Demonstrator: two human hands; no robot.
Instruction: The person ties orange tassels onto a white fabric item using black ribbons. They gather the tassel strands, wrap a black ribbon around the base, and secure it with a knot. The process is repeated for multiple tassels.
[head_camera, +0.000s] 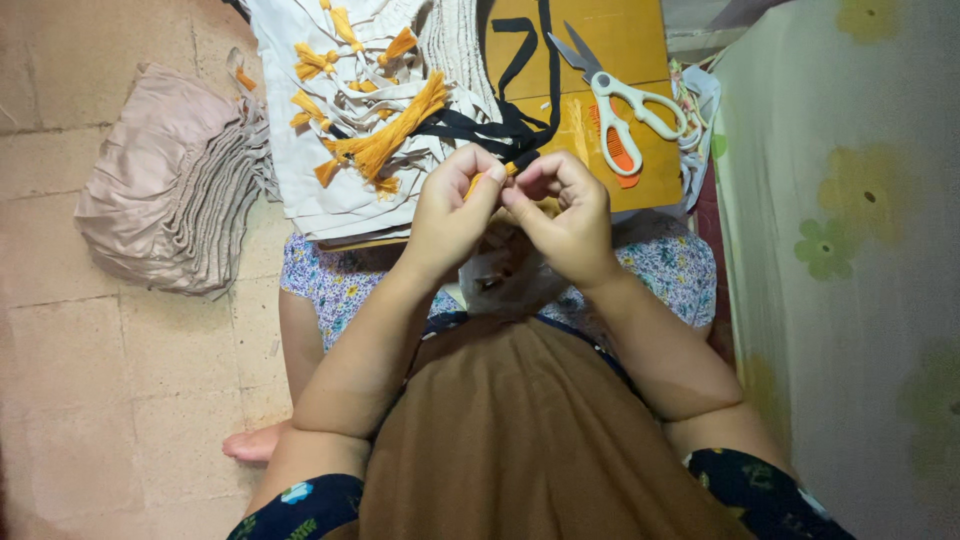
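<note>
In the middle of the frame, the left hand (452, 212) and the right hand (568, 215) are meeting, fingertips touching. Both are pinching a small orange piece (490, 176) between thumb and fingers, so the two hands are clenched on it. Black straps (500, 125) are lying just above the hands, on an orange board (620, 40). White-handled scissors (620, 100) are resting on this board in the upper right of centre, and an orange comb (622, 155) is lying partly under them. At the upper centre, pale cloth pieces (320, 160) with orange tassels (390, 130) are piling up. A folded beige fabric stack (165, 180) is sitting on the tiled floor (90, 380) at the upper left.
</note>
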